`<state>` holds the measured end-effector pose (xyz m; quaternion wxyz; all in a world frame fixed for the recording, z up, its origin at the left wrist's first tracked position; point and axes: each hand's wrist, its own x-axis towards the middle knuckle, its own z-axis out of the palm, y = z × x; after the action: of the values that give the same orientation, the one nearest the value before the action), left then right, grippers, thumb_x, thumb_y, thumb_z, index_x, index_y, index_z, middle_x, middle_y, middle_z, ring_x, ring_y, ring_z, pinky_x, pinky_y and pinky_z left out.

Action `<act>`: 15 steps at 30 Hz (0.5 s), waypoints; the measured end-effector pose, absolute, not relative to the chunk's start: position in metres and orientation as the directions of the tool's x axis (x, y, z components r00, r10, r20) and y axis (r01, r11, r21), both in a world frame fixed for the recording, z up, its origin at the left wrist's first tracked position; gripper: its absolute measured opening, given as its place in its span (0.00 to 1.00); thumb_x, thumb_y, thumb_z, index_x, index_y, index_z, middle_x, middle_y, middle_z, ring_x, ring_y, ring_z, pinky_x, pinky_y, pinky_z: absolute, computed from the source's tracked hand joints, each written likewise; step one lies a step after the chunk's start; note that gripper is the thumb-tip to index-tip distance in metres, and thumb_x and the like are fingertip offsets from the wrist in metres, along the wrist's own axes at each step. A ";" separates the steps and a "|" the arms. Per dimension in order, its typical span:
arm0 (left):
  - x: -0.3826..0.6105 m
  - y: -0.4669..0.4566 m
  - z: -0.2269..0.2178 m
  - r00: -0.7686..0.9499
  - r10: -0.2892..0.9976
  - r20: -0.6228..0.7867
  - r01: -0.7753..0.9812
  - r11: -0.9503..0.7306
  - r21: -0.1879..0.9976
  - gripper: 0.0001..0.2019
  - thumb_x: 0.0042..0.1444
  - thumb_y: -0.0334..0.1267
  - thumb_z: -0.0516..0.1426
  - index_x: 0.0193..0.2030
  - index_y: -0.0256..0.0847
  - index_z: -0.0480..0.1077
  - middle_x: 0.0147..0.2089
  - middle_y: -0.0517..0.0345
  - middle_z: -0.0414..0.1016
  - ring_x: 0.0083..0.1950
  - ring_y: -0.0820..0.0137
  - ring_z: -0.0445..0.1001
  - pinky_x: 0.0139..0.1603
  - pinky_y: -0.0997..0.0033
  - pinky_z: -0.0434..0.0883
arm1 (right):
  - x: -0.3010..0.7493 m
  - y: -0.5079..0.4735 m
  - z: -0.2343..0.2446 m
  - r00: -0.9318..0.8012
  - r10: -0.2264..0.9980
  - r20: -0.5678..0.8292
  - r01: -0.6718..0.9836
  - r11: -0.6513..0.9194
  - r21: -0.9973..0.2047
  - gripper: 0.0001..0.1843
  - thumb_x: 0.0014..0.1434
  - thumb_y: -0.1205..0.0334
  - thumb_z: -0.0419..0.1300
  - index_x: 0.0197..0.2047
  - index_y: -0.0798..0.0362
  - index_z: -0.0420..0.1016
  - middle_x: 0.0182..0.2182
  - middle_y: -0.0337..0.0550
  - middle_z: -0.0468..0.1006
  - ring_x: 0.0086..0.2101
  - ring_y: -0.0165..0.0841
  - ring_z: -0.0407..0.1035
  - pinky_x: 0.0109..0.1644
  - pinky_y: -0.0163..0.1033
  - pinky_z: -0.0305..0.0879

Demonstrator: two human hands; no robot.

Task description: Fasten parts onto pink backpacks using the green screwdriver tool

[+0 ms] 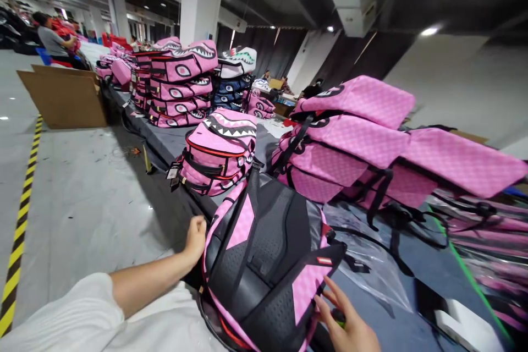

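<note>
A pink and black backpack (268, 242) lies in front of me with its padded black back panel and shoulder straps facing up. My left hand (195, 241) is closed at the backpack's left edge; what its fingers hold is hidden. On the right, my right hand (348, 316) has its fingers stretched out, touching the edge of the pink-patched shoulder strap (311, 289). A small yellow-green thing (339, 317) shows by those fingers, too little of it visible to name. Just beyond, shark-face pink backpacks (223, 148) are stacked, with tags hanging off their left side.
Tall stacks of pink backpacks (181, 88) stand farther along the grey table (159, 140). More pink backpacks (358, 137) are piled at right, beside clear plastic bags (371, 275) and a white box (466, 324). A cardboard box (61, 96) and a seated person (55, 41) are at far left.
</note>
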<state>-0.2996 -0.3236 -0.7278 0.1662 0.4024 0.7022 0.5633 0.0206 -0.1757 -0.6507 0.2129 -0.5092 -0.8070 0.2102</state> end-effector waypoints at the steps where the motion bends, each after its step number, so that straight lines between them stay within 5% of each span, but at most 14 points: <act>1: -0.306 -0.321 -0.718 -0.650 0.712 0.266 0.407 0.030 0.913 0.32 0.68 0.45 0.30 0.60 0.38 0.70 0.55 0.37 0.78 0.60 0.57 0.75 0.60 0.45 0.69 | 0.012 -0.180 -0.653 -0.426 0.877 0.224 0.762 0.481 -0.435 0.33 0.58 0.41 0.54 0.59 0.51 0.74 0.48 0.54 0.83 0.33 0.44 0.81 0.38 0.44 0.76; 3: -0.308 -0.314 -0.699 -0.510 0.722 0.468 0.573 -0.121 0.811 0.27 0.69 0.47 0.38 0.65 0.39 0.65 0.64 0.41 0.72 0.68 0.59 0.67 0.69 0.47 0.62 | -0.007 -0.193 -0.654 -0.475 0.799 0.369 0.807 0.563 -0.180 0.26 0.65 0.50 0.49 0.60 0.51 0.75 0.56 0.56 0.78 0.33 0.43 0.81 0.32 0.42 0.74; 4: -0.303 -0.310 -0.693 -0.304 0.767 0.565 0.673 -0.247 0.698 0.25 0.68 0.49 0.45 0.66 0.41 0.64 0.65 0.43 0.72 0.69 0.59 0.66 0.71 0.49 0.61 | -0.017 -0.200 -0.654 -0.486 0.774 0.407 0.828 0.556 -0.070 0.25 0.67 0.55 0.47 0.61 0.51 0.74 0.60 0.57 0.74 0.32 0.41 0.80 0.30 0.41 0.73; 7: -0.274 -0.297 -0.698 0.325 0.790 0.519 0.774 -0.538 0.333 0.27 0.62 0.52 0.57 0.66 0.47 0.67 0.66 0.47 0.72 0.69 0.55 0.66 0.73 0.49 0.60 | -0.041 -0.215 -0.650 -0.518 0.773 0.367 0.852 0.507 0.133 0.25 0.69 0.62 0.47 0.66 0.47 0.70 0.71 0.58 0.57 0.31 0.37 0.80 0.26 0.38 0.71; 12: -0.239 -0.292 -0.764 0.327 0.852 0.410 0.887 -0.426 0.179 0.35 0.61 0.51 0.58 0.73 0.46 0.58 0.73 0.44 0.60 0.73 0.48 0.60 0.73 0.43 0.59 | -0.050 -0.216 -0.653 -0.679 0.730 -0.070 0.690 0.668 0.278 0.28 0.63 0.74 0.51 0.64 0.48 0.71 0.70 0.58 0.59 0.37 0.39 0.81 0.38 0.40 0.77; 15: -0.237 -0.299 -0.791 0.357 0.831 0.426 0.904 -0.423 0.068 0.36 0.60 0.50 0.57 0.74 0.50 0.56 0.73 0.48 0.60 0.71 0.49 0.64 0.67 0.47 0.67 | -0.039 -0.216 -0.655 -0.686 0.718 -0.120 0.661 0.683 0.311 0.24 0.63 0.75 0.50 0.58 0.54 0.74 0.68 0.60 0.62 0.38 0.40 0.81 0.39 0.43 0.78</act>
<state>-0.2373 -0.2992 -0.7909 -0.0893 0.8189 0.5296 0.2025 -0.0394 -0.2160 -0.6555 -0.1167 -0.3788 -0.9099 -0.1224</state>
